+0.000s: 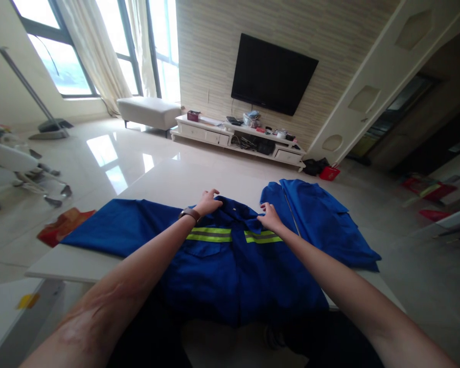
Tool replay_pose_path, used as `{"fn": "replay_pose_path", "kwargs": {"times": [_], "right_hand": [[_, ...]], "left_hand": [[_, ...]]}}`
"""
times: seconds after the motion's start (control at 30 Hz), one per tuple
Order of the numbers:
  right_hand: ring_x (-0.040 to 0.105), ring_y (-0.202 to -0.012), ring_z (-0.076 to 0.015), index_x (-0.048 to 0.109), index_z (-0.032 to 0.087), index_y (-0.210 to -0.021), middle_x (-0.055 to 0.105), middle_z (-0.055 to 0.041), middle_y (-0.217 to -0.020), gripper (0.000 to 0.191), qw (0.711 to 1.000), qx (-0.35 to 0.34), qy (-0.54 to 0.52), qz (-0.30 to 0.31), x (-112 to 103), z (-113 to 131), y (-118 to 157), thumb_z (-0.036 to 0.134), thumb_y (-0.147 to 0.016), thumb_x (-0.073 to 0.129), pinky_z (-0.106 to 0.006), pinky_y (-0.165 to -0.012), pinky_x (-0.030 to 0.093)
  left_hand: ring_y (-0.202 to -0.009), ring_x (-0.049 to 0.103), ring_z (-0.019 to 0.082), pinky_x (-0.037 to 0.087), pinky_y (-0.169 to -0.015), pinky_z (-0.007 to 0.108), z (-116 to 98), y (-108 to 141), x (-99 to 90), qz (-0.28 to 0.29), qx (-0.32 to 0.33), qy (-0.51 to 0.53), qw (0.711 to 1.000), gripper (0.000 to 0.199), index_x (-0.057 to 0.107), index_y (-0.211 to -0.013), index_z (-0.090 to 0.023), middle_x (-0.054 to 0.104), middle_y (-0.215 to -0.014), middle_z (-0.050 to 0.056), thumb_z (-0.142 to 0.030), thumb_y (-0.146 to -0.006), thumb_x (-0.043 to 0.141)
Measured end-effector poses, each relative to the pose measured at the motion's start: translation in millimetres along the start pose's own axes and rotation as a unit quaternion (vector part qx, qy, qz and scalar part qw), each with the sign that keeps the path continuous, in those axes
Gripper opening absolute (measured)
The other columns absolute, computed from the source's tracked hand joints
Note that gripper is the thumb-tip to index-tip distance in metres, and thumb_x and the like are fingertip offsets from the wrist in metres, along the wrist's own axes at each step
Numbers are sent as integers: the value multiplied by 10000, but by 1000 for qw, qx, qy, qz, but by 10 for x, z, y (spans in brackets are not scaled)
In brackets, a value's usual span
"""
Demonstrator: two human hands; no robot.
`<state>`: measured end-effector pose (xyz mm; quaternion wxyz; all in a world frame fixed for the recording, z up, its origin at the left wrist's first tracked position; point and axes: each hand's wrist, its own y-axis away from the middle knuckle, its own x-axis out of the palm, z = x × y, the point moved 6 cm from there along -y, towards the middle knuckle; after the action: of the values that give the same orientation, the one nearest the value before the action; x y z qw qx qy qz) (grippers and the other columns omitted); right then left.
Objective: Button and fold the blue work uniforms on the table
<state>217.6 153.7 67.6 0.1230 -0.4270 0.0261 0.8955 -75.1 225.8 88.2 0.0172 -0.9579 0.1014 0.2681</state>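
A blue work jacket (214, 266) with yellow-green reflective stripes lies spread on the white table (157, 179), its lower part hanging over the near edge. My left hand (208, 203), with a watch at the wrist, pinches the left side of the collar. On the collar's right side, my right hand (269, 216) has its fingers closed on the fabric. Another blue garment (322, 220) lies at the right of the table, beside the jacket. Blue cloth also stretches out to the left of the jacket.
An orange-red bag (63, 225) is beside the table's left edge. A wheeled white chair (13, 158) stands at the far left. Beyond the table are a low TV cabinet (203, 134), a padded bench (149, 112) and a red bag (329, 173).
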Motion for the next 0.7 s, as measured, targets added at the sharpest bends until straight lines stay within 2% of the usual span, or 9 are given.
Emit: {"fn": "replay_pose_path", "kwargs": {"times": [0.07, 0.17, 0.2, 0.27, 0.37, 0.43, 0.5, 0.6, 0.7], "right_hand": [[605, -1107, -250, 589, 194, -1115, 596, -101, -1217, 466, 999, 5, -22, 35, 32, -37, -33, 246, -686, 763, -374, -969, 509], [650, -1033, -226, 587, 184, -1218, 632, -119, -1252, 623, 990, -4, -75, 116, 122, -60, -68, 244, -648, 832, -339, -859, 560], [663, -994, -216, 585, 183, -1243, 647, -119, -1240, 680, 986, -9, -84, 145, 160, -63, -76, 223, -618, 852, -325, -819, 567], [675, -884, -198, 619, 175, -1213, 702, -87, -1113, 701, 980, -18, -76, 182, 222, -71, -105, 179, -559, 873, -299, -750, 564], [639, -732, -167, 697, 168, -934, 697, 13, -785, 422, 983, -25, -41, 177, 271, -79, -227, 221, -554, 871, -258, -685, 525], [600, -676, -151, 667, 174, -737, 629, 45, -638, 258, 987, -25, -28, 158, 299, -79, -365, 303, -606, 848, -232, -651, 488], [561, -620, -138, 629, 182, -646, 577, 51, -563, 250, 990, -21, -16, 137, 341, -90, -534, 359, -677, 802, -221, -614, 449], [523, -551, -132, 601, 190, -605, 547, 34, -520, 301, 993, -9, -4, 118, 455, -140, -794, 398, -793, 711, -230, -582, 417], [549, -594, -149, 601, 193, -633, 572, 10, -561, 317, 995, -9, -5, 101, 564, -200, -994, 417, -850, 659, -242, -618, 440]], "left_hand": [[-1227, 563, 329, 493, -1007, 361, -35, 10, -22, 29, 40, -21, 999, 539, 680, -1111, -192, 561, -1339, 140, -158, -576, 738], [-1119, 624, 290, 505, -966, 332, -70, 46, 13, 117, 119, -69, 984, 552, 713, -1119, -204, 672, -1210, 94, -137, -571, 706], [-1051, 648, 275, 518, -923, 327, -59, 51, 22, 131, 132, -84, 979, 535, 719, -1122, -203, 704, -1146, 85, -138, -593, 684], [-960, 667, 262, 525, -866, 323, -13, 23, 14, 117, 129, -107, 979, 415, 743, -1038, -194, 739, -1016, 78, -142, -638, 646], [-949, 663, 267, 504, -890, 334, 44, -98, 14, 61, 116, -127, 983, 184, 737, -830, -190, 741, -902, 91, -147, -705, 609], [-946, 661, 262, 492, -902, 337, 76, -233, 48, 33, 109, -132, 985, 144, 716, -777, -192, 736, -880, 98, -152, -751, 579], [-927, 662, 253, 489, -892, 330, 130, -409, 108, 13, 95, -137, 986, 138, 700, -757, -191, 730, -845, 97, -158, -775, 568], [-902, 667, 252, 496, -873, 328, 264, -694, 261, 3, 66, -142, 988, 119, 686, -750, -187, 721, -793, 99, -189, -798, 577], [-918, 678, 280, 504, -881, 366, 416, -901, 431, 0, 45, -144, 989, 154, 696, -811, -176, 734, -860, 137, -225, -842, 554]]}}
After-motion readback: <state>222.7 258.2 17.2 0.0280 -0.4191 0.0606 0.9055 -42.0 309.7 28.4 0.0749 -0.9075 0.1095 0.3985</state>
